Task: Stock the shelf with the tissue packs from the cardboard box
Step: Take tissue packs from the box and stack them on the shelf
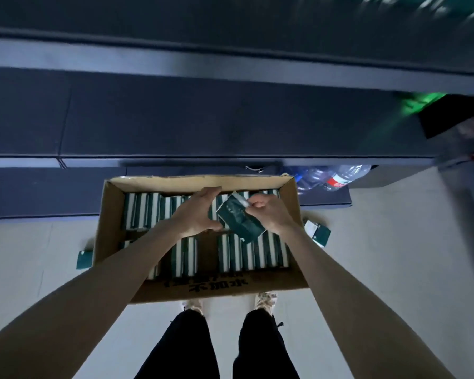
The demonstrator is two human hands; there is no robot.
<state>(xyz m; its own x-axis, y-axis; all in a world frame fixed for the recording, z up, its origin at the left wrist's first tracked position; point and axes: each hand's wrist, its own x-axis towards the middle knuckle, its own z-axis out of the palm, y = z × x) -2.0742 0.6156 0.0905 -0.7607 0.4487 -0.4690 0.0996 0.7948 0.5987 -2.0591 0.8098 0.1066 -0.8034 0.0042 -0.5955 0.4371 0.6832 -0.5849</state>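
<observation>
Two rows of green-and-white tissue packs [148, 212] stand on edge inside the open cardboard box [111, 214], one along its far wall and one along its near wall, with a bare strip of box bottom between them. The box sits on the pale floor [381, 269], its far edge close against the foot of the dark shelf [203, 119].

Above the far row, toward the box's far right corner, the right hand [270, 213] holds one tissue pack [237, 218] lifted clear of the rows and tilted. Its fingers are curled and pinch the pack's upper right end. The left hand [199, 213] is just beside that pack on its left. Its fingers are straight and pressed together, pointing toward the far wall, and its thumb is spread apart, reaching toward the pack's lower edge. Whether the thumb touches the pack cannot be told.

One loose pack [318, 232] lies on the floor just off the box's right wall, and another green pack [84, 259] lies just off the left wall toward the near corner. Clear plastic bottles [337, 177], one with a red label, lie at the shelf's foot beyond the box's far right corner. At the box's near edge are the person's shoes [266, 299] and black trouser legs [184, 348].
</observation>
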